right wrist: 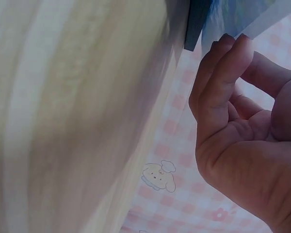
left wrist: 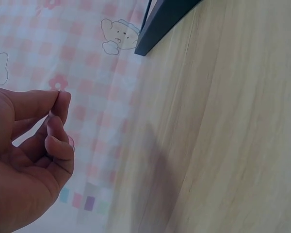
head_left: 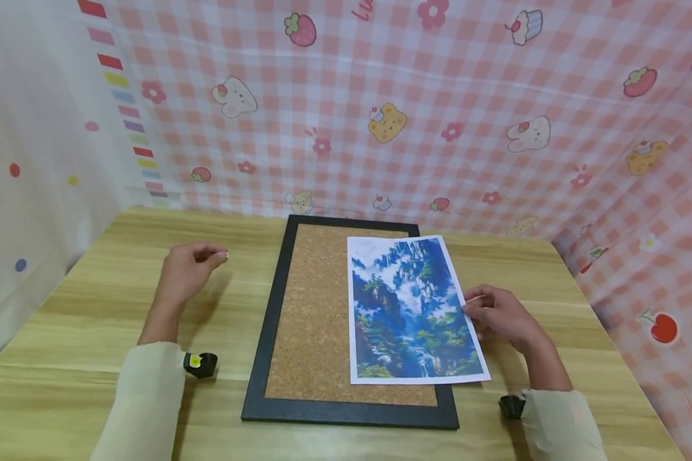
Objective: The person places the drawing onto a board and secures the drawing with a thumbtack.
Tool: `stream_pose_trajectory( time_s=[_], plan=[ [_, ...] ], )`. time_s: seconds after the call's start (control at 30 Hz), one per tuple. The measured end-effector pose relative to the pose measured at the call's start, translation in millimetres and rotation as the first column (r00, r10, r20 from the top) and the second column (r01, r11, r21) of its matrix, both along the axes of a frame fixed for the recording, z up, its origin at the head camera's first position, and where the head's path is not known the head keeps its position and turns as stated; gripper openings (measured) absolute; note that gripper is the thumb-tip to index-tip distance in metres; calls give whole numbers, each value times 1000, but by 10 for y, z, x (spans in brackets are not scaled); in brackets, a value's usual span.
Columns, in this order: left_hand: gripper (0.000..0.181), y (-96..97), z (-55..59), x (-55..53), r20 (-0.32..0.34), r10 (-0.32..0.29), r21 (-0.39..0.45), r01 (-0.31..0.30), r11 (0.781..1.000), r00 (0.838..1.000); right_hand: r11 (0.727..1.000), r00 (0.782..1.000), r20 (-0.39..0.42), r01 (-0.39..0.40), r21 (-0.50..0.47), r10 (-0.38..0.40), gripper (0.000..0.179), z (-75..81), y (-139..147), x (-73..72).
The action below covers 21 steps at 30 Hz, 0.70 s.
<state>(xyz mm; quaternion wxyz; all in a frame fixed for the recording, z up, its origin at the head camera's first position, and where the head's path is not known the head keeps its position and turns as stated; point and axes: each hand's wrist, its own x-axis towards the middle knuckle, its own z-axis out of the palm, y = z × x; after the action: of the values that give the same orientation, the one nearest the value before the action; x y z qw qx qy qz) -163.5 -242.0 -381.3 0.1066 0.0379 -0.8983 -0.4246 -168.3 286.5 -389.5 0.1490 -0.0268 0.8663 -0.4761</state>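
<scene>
A landscape print [head_left: 409,314], blue mountains and green trees inside a white border, lies tilted over the right half of a cork board [head_left: 314,320] with a dark frame. Its lower right corner sticks out past the frame. My right hand [head_left: 498,314] pinches the print's right edge between thumb and fingers; the right wrist view shows the sheet [right wrist: 247,22] at the fingertips. Left of the board, my left hand [head_left: 187,272] is raised above the table and pinches a tiny pin [left wrist: 60,88]. Only its thin tip shows there, and its head is hidden by the fingers.
The board rests on a wood-grain table [head_left: 52,358]. Behind the table hangs a pink checked curtain [head_left: 346,96], which continues on the right; a white dotted curtain [head_left: 23,211] hangs at the left. Black wrist cameras [head_left: 200,365] sit at both cuffs.
</scene>
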Motion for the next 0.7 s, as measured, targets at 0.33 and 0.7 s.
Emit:
stream_pose_trajectory(
  time_s=[0.33,0.7],
  plan=[
    [34,62,40,-31,15,-38,86,37,996,999,1000,1000,18,-10,5,10,31,2,-77,-38],
    [34,92,16,-32,16,-38,105,37,994,999,999,998,38,-41,-20,42,27,-32,-133,-83]
  ],
)
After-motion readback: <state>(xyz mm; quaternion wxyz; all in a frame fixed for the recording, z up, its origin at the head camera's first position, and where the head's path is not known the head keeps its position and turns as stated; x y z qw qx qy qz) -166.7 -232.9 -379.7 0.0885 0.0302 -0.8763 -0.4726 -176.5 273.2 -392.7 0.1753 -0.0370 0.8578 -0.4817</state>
